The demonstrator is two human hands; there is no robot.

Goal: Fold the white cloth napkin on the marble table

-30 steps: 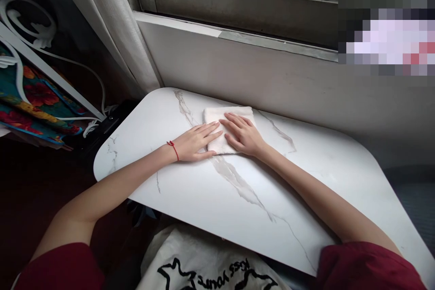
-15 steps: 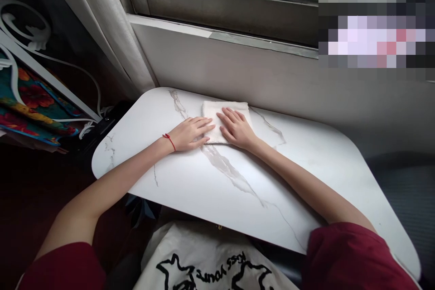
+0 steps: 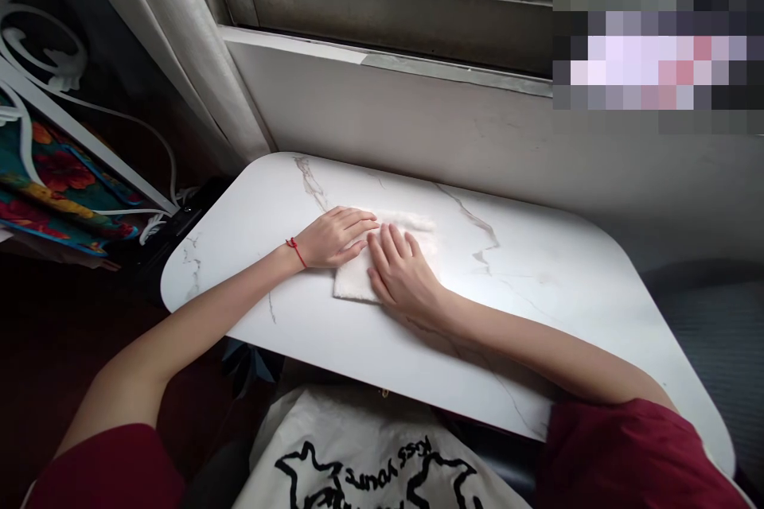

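Cloth (image 3: 358, 280), small, white and folded, lies flat on the marble-patterned table (image 3: 537, 286), a little toward 10 o'clock from the table's middle and well short of the wall under the window. I read both of my hands as pressing rather than gripping. My right hand (image 3: 401, 280) lies palm down across the cloth's middle and right part, fingers straight and close together, pointing toward 11 o'clock; nothing is pinched or curled around, so the flat palm seems there to pin the fabric to the smooth top. My left hand (image 3: 333, 238) is open as well, fingers stretched toward 3 o'clock, their tips resting on the cloth's upper left edge just beside the right hand's fingertips, while its heel sits on bare tabletop. A red string (image 3: 296, 251) circles that wrist. With 2 open hands meeting over 1 small piece, I judge the hold is meant to keep the folded layers from springing apart or sliding. Only the cloth's near left corner and a fuzzy far edge show; the rest is hidden under my hands. At 12 o'clock runs the window sill (image 3: 382, 60), at 10 o'clock a pale curtain (image 3: 196, 64) hangs, and at 6 o'clock a printed white bag (image 3: 370, 461) sits below the table's edge.
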